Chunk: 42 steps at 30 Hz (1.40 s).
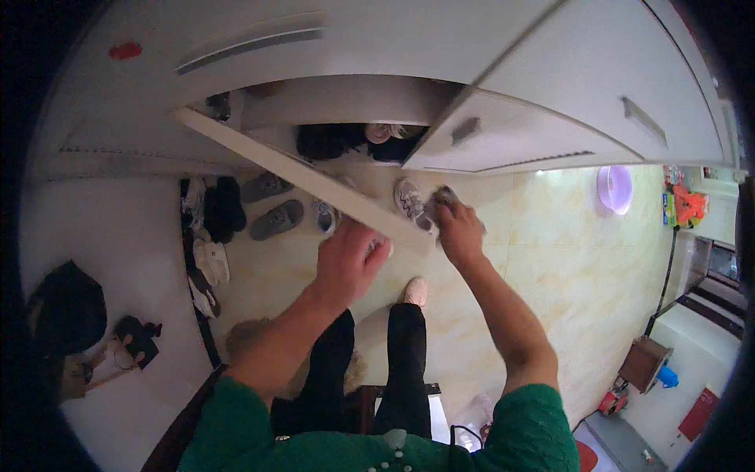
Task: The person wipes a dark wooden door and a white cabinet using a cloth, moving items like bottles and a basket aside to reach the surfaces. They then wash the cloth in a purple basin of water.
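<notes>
A white cabinet door point(307, 177) stands swung out over the floor, hinged at its left end. My left hand point(349, 259) is curled beside its outer face, near the free end. Something small and pale shows between the fingers, too blurred to name. My right hand point(463, 231) grips a dark grey shoe point(443, 199), partly covered by the fingers. Just left of that shoe, a light grey sneaker point(408, 197) rests on the floor. Another sneaker point(325, 217) is partly hidden behind the door and my left hand. Inside the opened cabinet point(354, 109) are dark shoes point(330, 140).
Grey slippers point(277, 219) lie on the tiled floor point(548, 236) at the left. Several more shoes, including a white pair point(211, 261), line the wall there. A purple basin point(614, 189) stands at the far right. Below me are my feet, one in a pale shoe point(416, 291).
</notes>
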Available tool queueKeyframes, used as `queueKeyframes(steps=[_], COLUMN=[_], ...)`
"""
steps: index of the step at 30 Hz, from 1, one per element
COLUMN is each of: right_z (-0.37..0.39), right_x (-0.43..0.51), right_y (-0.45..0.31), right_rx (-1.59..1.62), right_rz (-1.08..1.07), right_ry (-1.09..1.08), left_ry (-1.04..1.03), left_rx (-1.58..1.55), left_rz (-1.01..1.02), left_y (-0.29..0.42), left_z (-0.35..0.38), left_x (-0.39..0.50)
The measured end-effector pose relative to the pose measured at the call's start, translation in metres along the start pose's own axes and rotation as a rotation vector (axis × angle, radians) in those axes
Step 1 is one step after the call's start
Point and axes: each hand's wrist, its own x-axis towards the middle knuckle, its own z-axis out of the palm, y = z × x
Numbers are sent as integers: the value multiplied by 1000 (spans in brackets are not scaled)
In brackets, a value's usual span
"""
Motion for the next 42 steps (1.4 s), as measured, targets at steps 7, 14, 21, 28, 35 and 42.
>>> queueKeyframes(steps=[7, 14, 21, 28, 35, 42], right_z=[25, 51, 48, -2, -149, -200], right_x=[-192, -301, -322, -238, -61, 61], right_y=[49, 37, 60, 119, 152, 135], right_rx=[224, 417, 519, 1052, 1817, 1711], right_rz=[540, 721, 741, 841, 612, 703], right_ry=[-228, -292, -193, 0, 615, 707], left_ry=[186, 213, 236, 288, 160, 200], left_rx=[79, 342, 488, 546, 736, 708], left_rz=[-86, -153, -215, -282, -509, -415], left_y=[-7, -10, -20, -19, -11, -50], left_z=[53, 60, 65, 74, 73, 81], left_x=[84, 124, 131, 137, 139, 127])
